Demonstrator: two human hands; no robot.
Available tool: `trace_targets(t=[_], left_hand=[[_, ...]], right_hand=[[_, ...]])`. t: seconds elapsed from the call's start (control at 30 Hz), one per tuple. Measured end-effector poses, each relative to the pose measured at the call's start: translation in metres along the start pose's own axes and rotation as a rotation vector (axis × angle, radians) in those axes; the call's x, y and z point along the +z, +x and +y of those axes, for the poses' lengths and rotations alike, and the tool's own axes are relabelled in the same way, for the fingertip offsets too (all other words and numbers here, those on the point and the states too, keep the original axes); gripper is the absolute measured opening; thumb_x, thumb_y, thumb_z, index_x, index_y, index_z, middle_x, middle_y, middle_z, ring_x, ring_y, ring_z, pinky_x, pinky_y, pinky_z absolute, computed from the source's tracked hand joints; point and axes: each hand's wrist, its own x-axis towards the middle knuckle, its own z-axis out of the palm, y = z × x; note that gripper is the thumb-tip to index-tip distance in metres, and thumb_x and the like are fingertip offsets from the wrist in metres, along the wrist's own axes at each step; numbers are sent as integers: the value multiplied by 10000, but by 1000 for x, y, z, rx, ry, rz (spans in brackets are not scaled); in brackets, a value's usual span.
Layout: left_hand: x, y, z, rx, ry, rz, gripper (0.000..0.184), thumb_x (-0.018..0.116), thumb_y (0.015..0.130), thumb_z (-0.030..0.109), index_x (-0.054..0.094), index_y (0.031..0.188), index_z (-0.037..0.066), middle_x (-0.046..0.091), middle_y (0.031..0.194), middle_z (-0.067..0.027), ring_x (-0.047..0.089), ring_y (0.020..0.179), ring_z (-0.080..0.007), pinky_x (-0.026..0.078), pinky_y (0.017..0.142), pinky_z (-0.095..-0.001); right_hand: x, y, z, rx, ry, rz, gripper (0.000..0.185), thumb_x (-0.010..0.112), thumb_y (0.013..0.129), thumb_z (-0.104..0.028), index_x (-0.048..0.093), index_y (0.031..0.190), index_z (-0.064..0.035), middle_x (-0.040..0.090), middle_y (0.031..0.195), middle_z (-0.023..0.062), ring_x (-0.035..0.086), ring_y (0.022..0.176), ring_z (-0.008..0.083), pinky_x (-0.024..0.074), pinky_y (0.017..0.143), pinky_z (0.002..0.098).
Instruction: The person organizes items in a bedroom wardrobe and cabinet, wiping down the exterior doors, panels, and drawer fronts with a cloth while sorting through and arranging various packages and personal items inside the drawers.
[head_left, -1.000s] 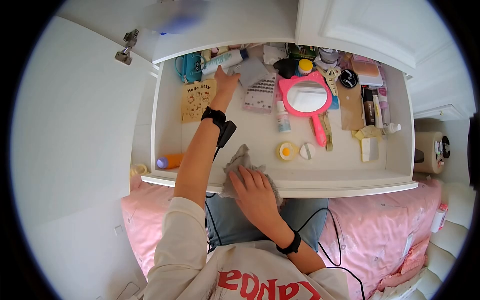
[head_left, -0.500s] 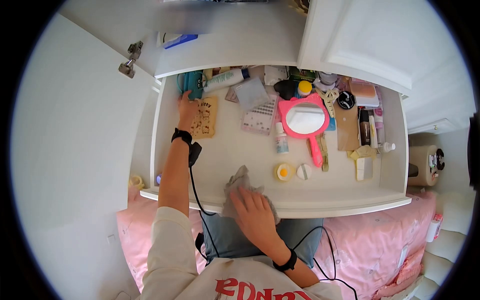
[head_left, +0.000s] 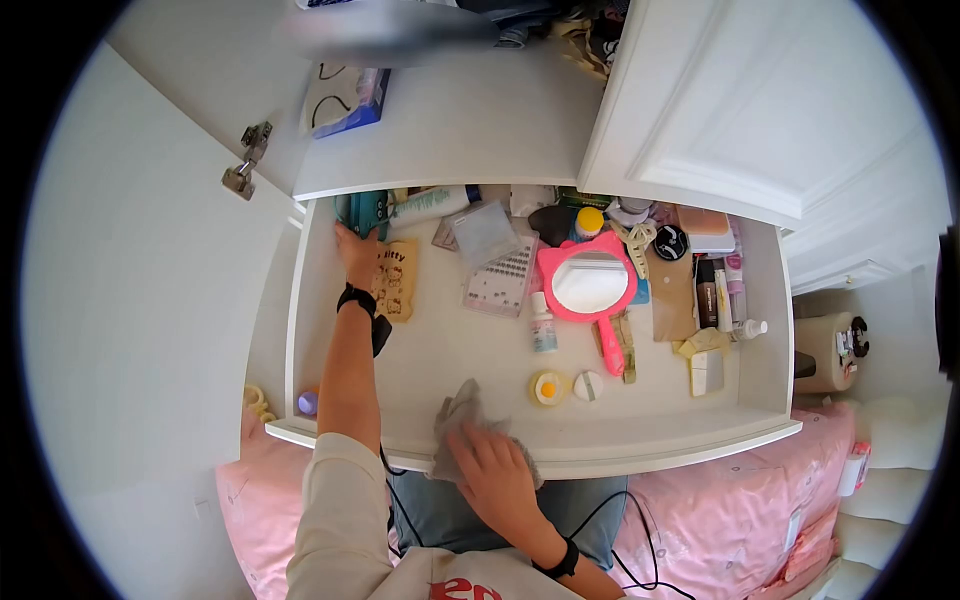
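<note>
My left hand [head_left: 357, 252] is at the back left of the open white drawer [head_left: 440, 350], its fingers around the lower edge of a teal pouch [head_left: 367, 213]. Beside that hand lies a yellow Hello Kitty packet [head_left: 398, 282]. My right hand [head_left: 492, 475] rests on a crumpled grey cloth [head_left: 458, 415] at the drawer's front edge, its fingers bent over the fabric. A white tube [head_left: 432, 205] lies right of the pouch. Clear plastic cases [head_left: 487, 235] and a pink hand mirror [head_left: 612, 345] are in the middle.
Bottles, a round black case [head_left: 670, 242] and a brown envelope [head_left: 674, 300] fill the drawer's right side. An egg-shaped item [head_left: 549, 388] lies near the front. A blue-edged box [head_left: 350, 98] stands on the shelf above. Cabinet doors flank the drawer; cables hang below it.
My left hand has moved left from the white tube to the teal pouch. My right hand stays on the cloth. The view has shifted, showing more of the upper shelf.
</note>
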Motion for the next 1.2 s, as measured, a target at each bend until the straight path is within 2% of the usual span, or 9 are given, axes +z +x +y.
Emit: trace_targets(t=[0.3,0.4,0.5,0.6,0.7,0.8,0.9,1.0,1.2], left_hand=[[-62,12,48,-226,-465,-153,319,581,792,147,504,1013,-71,568,922,-179,597,772,-252,501,694,-348],[-91,-17,82,-427,-522,-318,292,569,804,164,531,972,-71,574,888,-158,599,719,-212,524,620,-321],[-102,-37,81,-571,-618,-477,309,556,824,184,520,1029,-45,566,907,-121,579,787,-205,515,673,-331],[-117,-65,89,-568,-678,-716,320,564,822,199,515,1026,-43,569,905,-119,583,792,-192,516,649,-312],[-152,-98,131,-185,-375,-724,340,567,826,202,495,1045,-48,565,907,-117,587,777,-183,516,624,-297],[-160,-111,124,53,-413,-425,365,593,803,187,490,1032,-77,579,871,-157,602,679,-191,520,590,-297],[-178,-168,143,194,-241,-646,348,614,795,195,490,1011,-48,586,839,-150,596,630,-193,495,545,-290],[-191,-195,148,127,-263,-741,432,628,801,193,456,1128,-31,559,934,-122,584,753,-172,506,552,-271],[-217,-224,164,428,-231,-573,523,673,744,184,442,1181,10,570,893,-146,556,835,-220,444,724,-346]], right_hand=[[7,-3,1,-22,-23,71,604,656,663,-187,438,1218,-92,450,1219,119,439,1089,269,338,964,387],[8,-5,2,-57,-32,130,592,657,660,-188,446,1204,-85,463,1199,125,442,1077,277,341,958,386],[12,-9,4,-82,-47,186,585,663,656,-189,455,1192,-75,475,1181,133,444,1073,285,339,956,387],[16,-12,5,-109,-50,235,586,671,651,-187,461,1184,-65,485,1166,137,447,1064,290,342,948,385],[17,-15,6,-125,-22,233,588,676,646,-183,465,1181,-60,490,1159,137,452,1050,292,348,935,383],[16,-18,5,-142,-25,262,583,683,642,-176,471,1172,-61,496,1145,133,456,1033,290,351,924,381],[22,-21,4,-146,-36,319,585,689,635,-173,473,1167,-61,498,1139,130,456,1037,288,350,925,381],[25,-23,5,-172,-40,352,553,693,630,-169,485,1130,-56,503,1130,128,462,1035,292,357,919,388],[18,-30,23,-225,226,336,465,682,637,-162,523,1057,-45,507,1176,112,471,1076,300,385,897,394]])
